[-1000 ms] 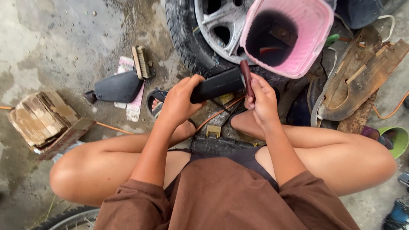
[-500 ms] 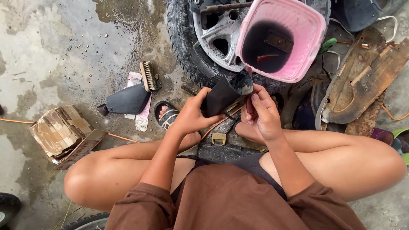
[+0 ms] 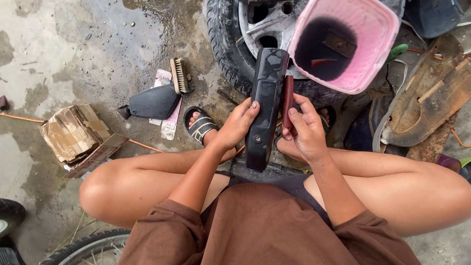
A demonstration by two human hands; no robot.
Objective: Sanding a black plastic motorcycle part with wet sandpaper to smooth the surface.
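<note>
The left hand (image 3: 239, 125) is closed around a long black panel (image 3: 265, 105), thumb on its front edge and fingers wrapped behind, holding it upright over the person's lap. The right hand (image 3: 305, 130) is curled around a dark red strip (image 3: 288, 100), pinched between thumb and fingers, and the strip lies flat against the panel's right edge. The two hands sit just beside each other, with the panel between them.

Just beyond the hands lies a tyre (image 3: 225, 44) on its wheel, and a pink bucket (image 3: 365, 64) rests on it, with dark liquid and small parts inside. Left of the left hand, a sandalled foot (image 3: 200, 123) rests on the wet concrete floor (image 3: 64, 49). Farther left lie another black panel (image 3: 153, 103), a brush (image 3: 178, 75) and a torn cardboard box (image 3: 73, 132). Right of the right hand lies a rusty brown cover (image 3: 427, 103).
</note>
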